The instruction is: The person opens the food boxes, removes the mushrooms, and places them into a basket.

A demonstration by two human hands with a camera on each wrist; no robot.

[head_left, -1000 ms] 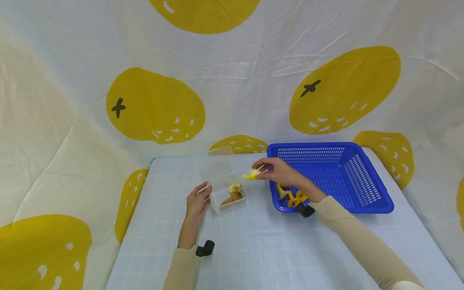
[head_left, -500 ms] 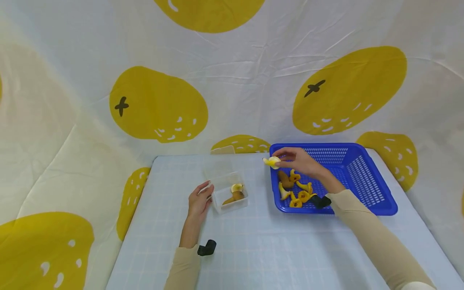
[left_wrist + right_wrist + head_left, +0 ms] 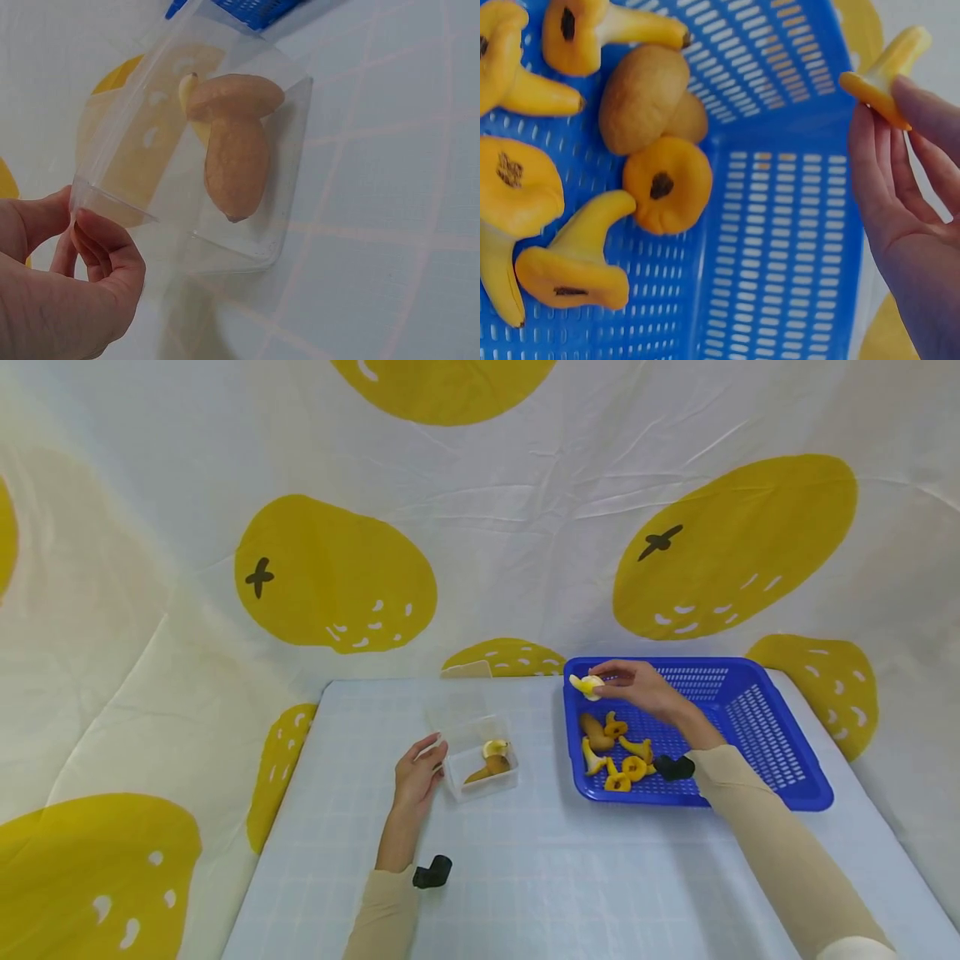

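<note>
My left hand (image 3: 420, 772) pinches the rim of a clear plastic box (image 3: 251, 262) between thumb and fingers at its left side. Inside the box lie a brown mushroom (image 3: 236, 150) with a thick stem and a yellow mushroom (image 3: 495, 747), partly hidden behind the brown one in the left wrist view. Over the far left corner of the blue basket (image 3: 813, 785), my right hand (image 3: 637, 685) holds another yellow mushroom (image 3: 885, 75) by its cap, pinched between thumb and fingers, with the stem pointing away from the palm.
In the basket's left part lie several yellow mushrooms (image 3: 574, 262) and a brown mushroom (image 3: 641, 97). A clear lid (image 3: 457, 702) stretches behind the box toward the table's back edge. A fabric backdrop (image 3: 540, 552) with yellow fruit prints hangs behind the table.
My right hand has carried the yellow mushroom rightward, from beside the box to above the basket's far left corner. My left hand keeps its hold on the box.
</note>
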